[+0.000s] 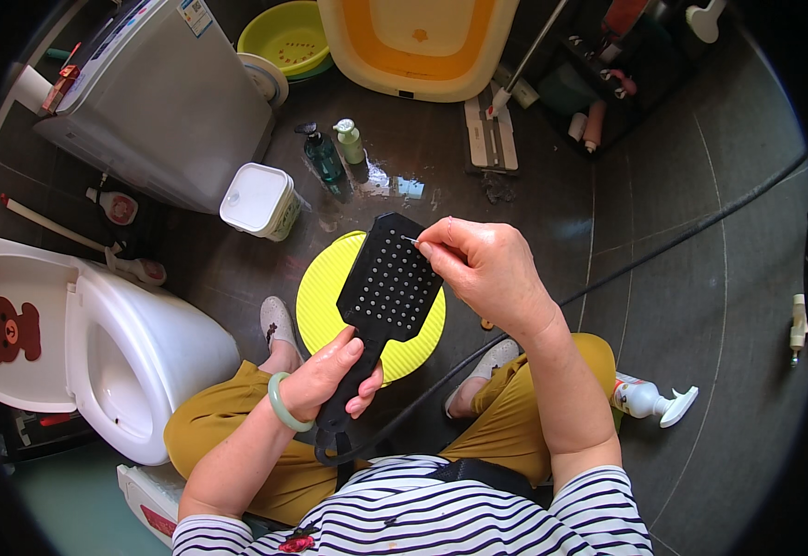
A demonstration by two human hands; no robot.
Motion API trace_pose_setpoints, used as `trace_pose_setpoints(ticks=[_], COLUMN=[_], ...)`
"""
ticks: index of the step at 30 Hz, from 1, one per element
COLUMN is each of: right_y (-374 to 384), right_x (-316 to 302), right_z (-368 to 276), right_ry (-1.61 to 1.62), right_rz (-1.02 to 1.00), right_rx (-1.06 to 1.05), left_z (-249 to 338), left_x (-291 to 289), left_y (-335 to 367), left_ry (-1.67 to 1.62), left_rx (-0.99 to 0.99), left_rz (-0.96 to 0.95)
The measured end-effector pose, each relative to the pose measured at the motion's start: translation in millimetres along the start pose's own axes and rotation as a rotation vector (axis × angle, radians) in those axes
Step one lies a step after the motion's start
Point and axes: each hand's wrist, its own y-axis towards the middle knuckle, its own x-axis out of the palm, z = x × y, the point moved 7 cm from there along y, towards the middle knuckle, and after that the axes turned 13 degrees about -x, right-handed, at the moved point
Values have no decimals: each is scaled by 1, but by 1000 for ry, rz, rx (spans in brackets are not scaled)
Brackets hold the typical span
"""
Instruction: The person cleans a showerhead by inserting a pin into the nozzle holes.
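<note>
As the left hand grips the brush, the right pinches.

A black, paddle-shaped shower head, its rows of pale nozzles facing up, slants in the left hand, handle toward the wearer. A thin, pale pin, pinched in the right hand, lies over its far right edge.

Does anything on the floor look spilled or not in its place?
Yes, possibly: beside the pale green pump bottle, the floor has shiny, uneven patches, as if liquid was spilled there; reflected light makes this uncertain.
</note>
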Motion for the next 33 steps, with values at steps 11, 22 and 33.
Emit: trace_pose_setpoints(ticks=[11,22,33], right_y=[0,0,0], right_x=[-1,-1,-2], right_z=[-2,-1,-2], right_ry=[-34,-7,-2], right_rz=[-2,2,-11], right_rx=[-7,-5,14], left_z=[0,0,-1], left_x=[0,1,1], left_y=[1,1,2], left_ry=[-7,-70,-70], left_rx=[0,7,1], left_rz=[-11,-89,-93])
